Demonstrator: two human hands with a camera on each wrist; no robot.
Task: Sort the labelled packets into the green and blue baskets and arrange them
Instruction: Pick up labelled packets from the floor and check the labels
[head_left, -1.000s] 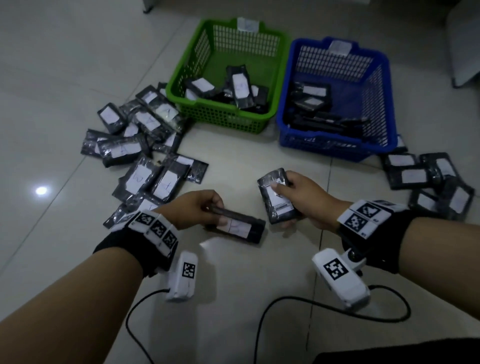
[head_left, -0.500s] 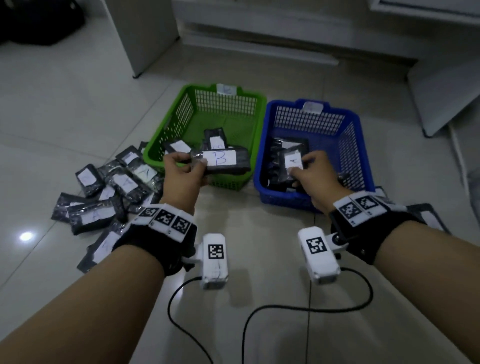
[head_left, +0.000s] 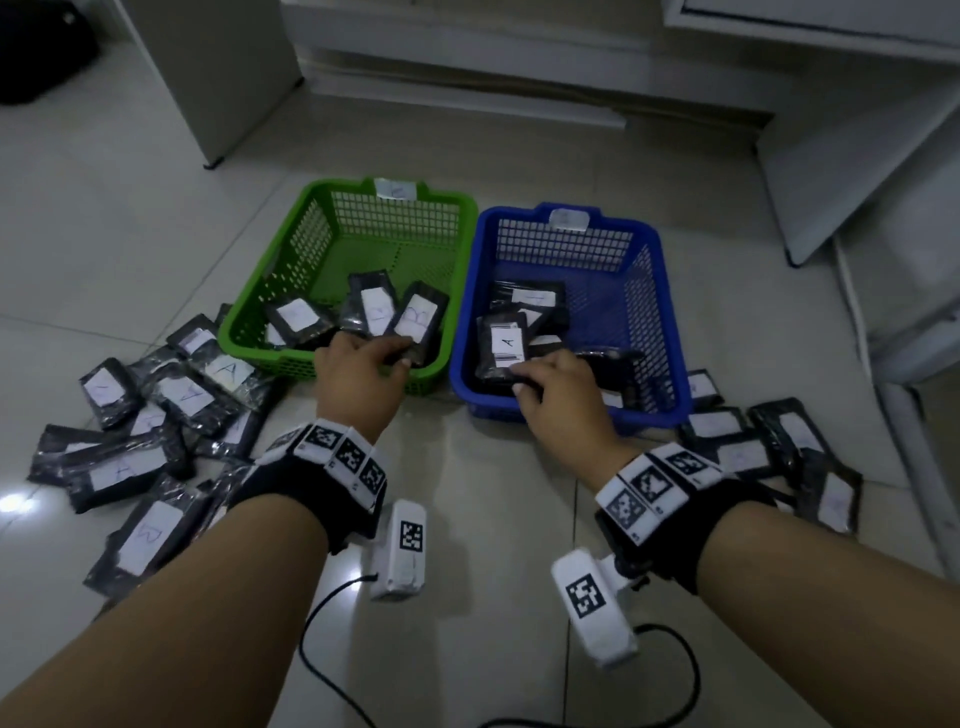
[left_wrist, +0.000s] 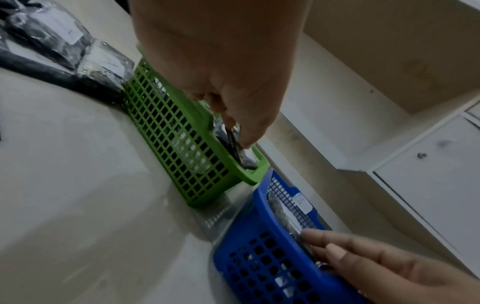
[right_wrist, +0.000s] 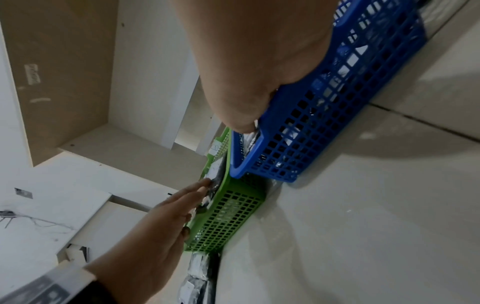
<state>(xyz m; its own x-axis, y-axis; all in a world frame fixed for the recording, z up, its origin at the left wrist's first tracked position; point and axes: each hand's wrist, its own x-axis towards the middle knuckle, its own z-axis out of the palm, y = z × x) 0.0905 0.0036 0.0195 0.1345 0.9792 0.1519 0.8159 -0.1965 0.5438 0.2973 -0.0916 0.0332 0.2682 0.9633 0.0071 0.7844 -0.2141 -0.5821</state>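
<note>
The green basket (head_left: 332, 234) and the blue basket (head_left: 670, 322) stand side by side on the floor, each with several black packets inside. My left hand (head_left: 399, 354) reaches over the green basket's near rim and pinches the end of the packet labelled B (head_left: 421, 319). The left wrist view shows thumb and finger of that hand (left_wrist: 233, 131) closed on the packet's dark edge (left_wrist: 237, 152). My right hand (head_left: 519, 376) grips the near end of the packet labelled A (head_left: 505, 343), which leans inside the blue basket (right_wrist: 324, 115) at its front left.
Several loose labelled packets (head_left: 171, 395) lie in a heap on the tiles left of the green basket, and more packets (head_left: 748, 441) lie right of the blue basket. White cabinets (head_left: 857, 156) stand behind. A black cable (head_left: 670, 691) trails on the floor near my forearms.
Both hands have carried their packets from the floor forward and down into the baskets: the B packet into the green one, the A packet into the blue one.
</note>
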